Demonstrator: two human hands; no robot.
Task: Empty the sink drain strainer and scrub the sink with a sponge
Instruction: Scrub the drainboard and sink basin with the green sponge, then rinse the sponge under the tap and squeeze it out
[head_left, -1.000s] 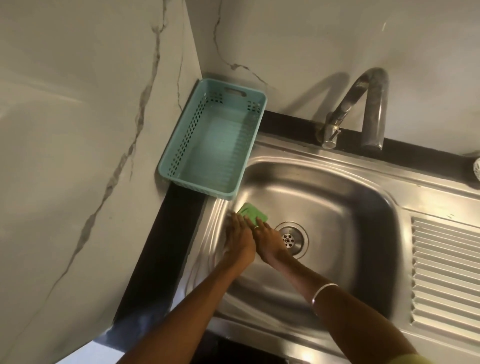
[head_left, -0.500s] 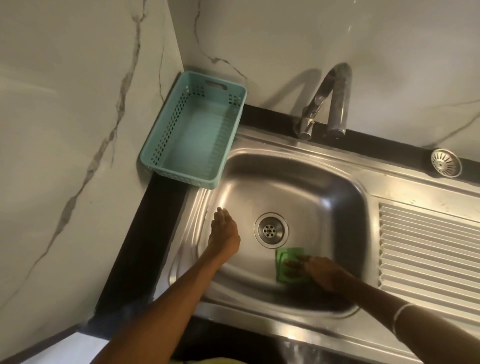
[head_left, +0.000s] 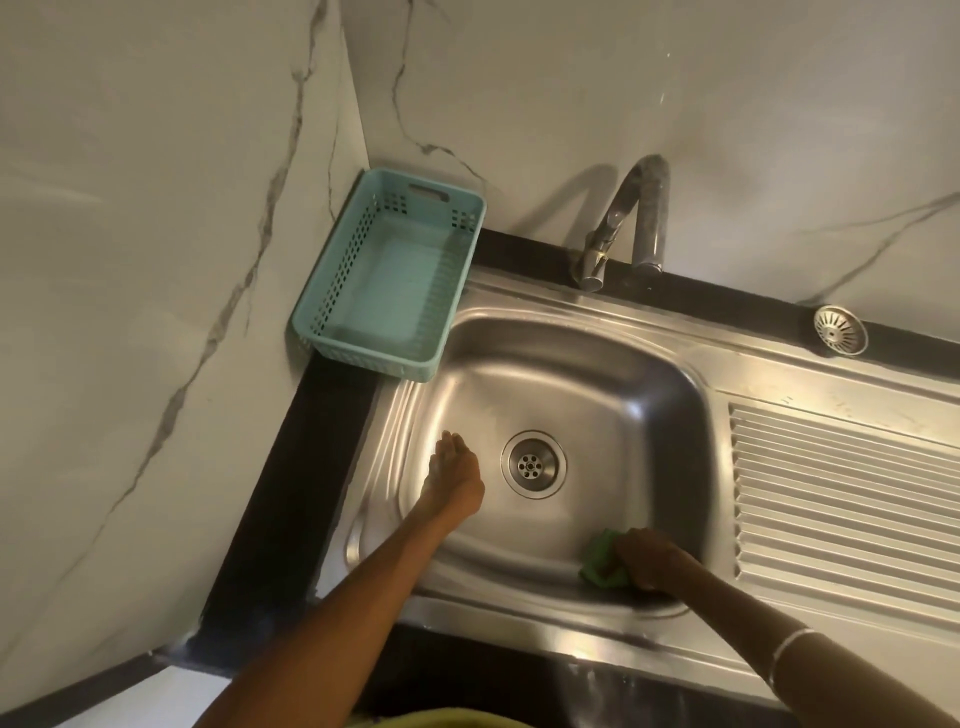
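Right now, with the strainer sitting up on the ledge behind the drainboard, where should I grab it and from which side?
Judging by its pose, pinch the small centre knob of the strainer from straight above. It lies flat on the ledge, so its rim gives little purchase. The left hand is free; the right hand holds the sponge.

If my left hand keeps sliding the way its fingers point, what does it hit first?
Probably the sink's far-left wall: the left hand lies flat on the basin floor, pointing up-left. Beyond it sits the teal basket, though depth is unclear.

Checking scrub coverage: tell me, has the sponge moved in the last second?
Yes. The sponge went from left of the drain to the basin's near right corner, under the right hand.
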